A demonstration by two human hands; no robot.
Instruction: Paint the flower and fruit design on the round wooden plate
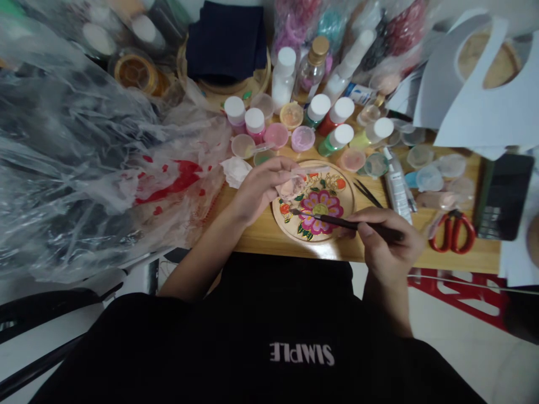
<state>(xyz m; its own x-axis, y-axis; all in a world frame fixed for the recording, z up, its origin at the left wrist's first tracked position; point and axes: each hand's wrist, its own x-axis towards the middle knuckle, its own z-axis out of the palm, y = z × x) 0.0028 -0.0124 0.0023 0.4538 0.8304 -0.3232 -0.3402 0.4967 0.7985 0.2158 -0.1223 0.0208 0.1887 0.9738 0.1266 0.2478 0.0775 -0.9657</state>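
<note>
A round wooden plaque point(286, 225) lies near the table's front edge, with a pink flower, green leaves and orange blossoms outlined in gold. My left hand point(265, 188) pinches a small clear plastic cup point(291, 189) over the plaque's upper left part. A dark-handled paintbrush point(337, 219) is gripped in my right hand point(389, 244), its tip over the left side of the plaque near an orange blossom. Whether the tip touches the surface I cannot tell. Black tweezers point(368, 193) lie just right of the plaque.
Several paint bottles point(341, 134) and small cups point(303, 138) crowd the table behind the plaque. Red-handled scissors point(453, 233), a silver tube point(397, 185) and a dark phone point(505, 196) lie at right. Clear plastic sheeting point(96, 146) covers the left; a crumpled tissue point(236, 170) sits beside it.
</note>
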